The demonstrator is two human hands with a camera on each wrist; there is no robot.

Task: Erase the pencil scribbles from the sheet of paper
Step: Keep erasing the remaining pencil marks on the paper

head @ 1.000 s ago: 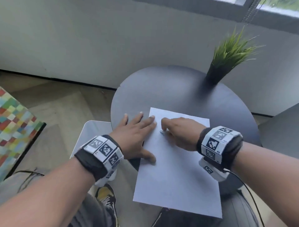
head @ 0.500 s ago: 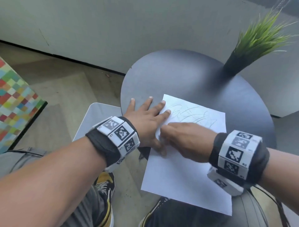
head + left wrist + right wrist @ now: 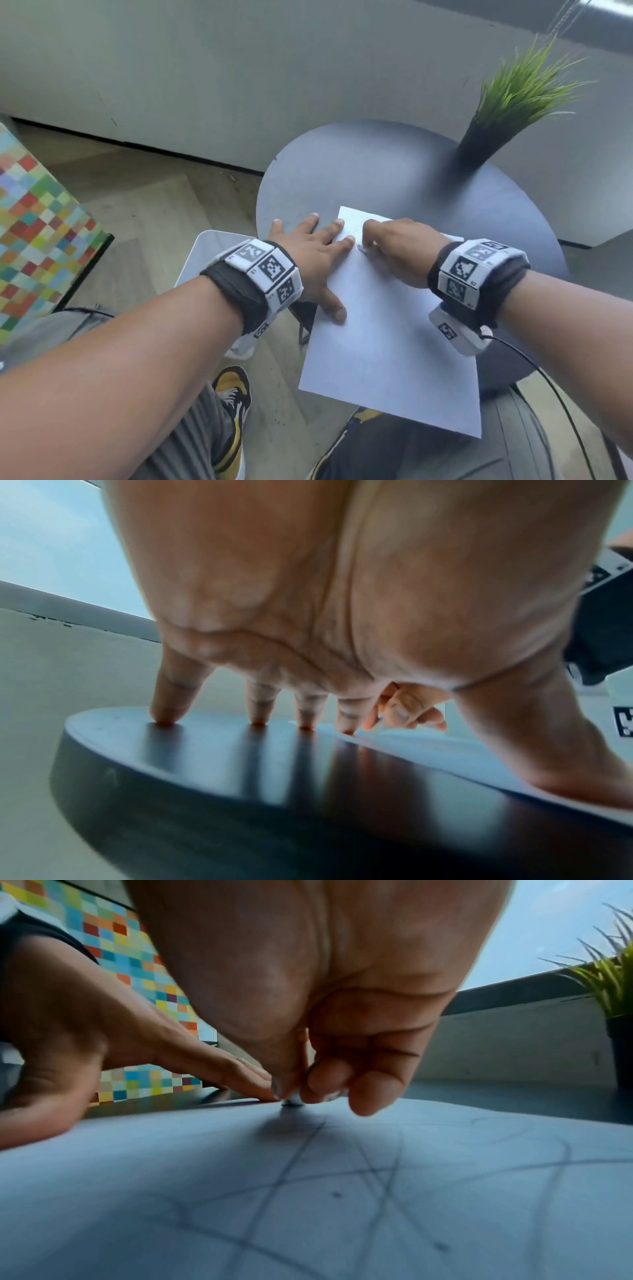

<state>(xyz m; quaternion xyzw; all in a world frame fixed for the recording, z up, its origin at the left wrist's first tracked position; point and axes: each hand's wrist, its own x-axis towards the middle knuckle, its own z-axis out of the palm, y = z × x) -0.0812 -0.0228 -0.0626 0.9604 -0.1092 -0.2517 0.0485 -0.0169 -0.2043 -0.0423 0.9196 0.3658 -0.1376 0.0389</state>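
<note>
A: Where is the paper lying?

B: It is lying flat on the round dark table, with its near end hanging out past the table's edge above the person's lap. The scribbles are showing as thin crossing pencil lines under the right palm in the right wrist view.

A: What is the left hand doing?

B: It is pressing down at the paper's left edge with its fingers straight and spread apart. The thumb is lying on the paper; the left wrist view is showing the little and ring fingertips standing on the bare table and the forefinger tip on the paper's edge.

A: And the right hand?

B: Its fingers are curling together and pinching something small and pale, the eraser, between thumb and forefinger. The eraser's tip is touching the paper near the far left corner, just beside the left forefinger. Most of it is hidden by the fingers, so I cannot tell its shape.

A: Anything else around?

B: A plant in a dark pot is standing at the table's far right, well apart from the paper. A checkered cushion is sitting at the left, and a yellow and black shoe is resting on the wooden floor. Both wrists are wearing bands with black and white markers.
</note>
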